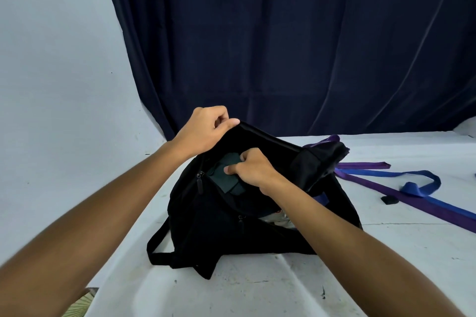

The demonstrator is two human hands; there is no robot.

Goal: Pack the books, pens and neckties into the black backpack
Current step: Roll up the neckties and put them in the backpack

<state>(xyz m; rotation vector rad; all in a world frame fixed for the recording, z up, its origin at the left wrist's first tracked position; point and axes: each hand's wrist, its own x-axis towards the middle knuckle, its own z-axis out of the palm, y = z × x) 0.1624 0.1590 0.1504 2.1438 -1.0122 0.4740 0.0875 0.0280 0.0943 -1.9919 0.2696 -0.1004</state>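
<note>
The black backpack (221, 224) lies on the white table (386, 265) with its mouth open toward me. My left hand (206, 128) pinches the upper rim of the opening and holds it up. My right hand (251, 168) is inside the opening and grips a folded dark green necktie (224, 175). A purple necktie (401, 195) and a blue necktie (417, 182) lie stretched out on the table to the right of the bag. Something pale and shiny (277, 220) shows inside the bag below my right wrist; I cannot tell what it is.
A small black object (389, 199) lies by the purple necktie. A dark blue curtain (283, 46) hangs behind the table, beside a pale wall (51, 59). A backpack strap (157, 247) loops out at the bag's near left. The table's left edge runs diagonally near my left forearm.
</note>
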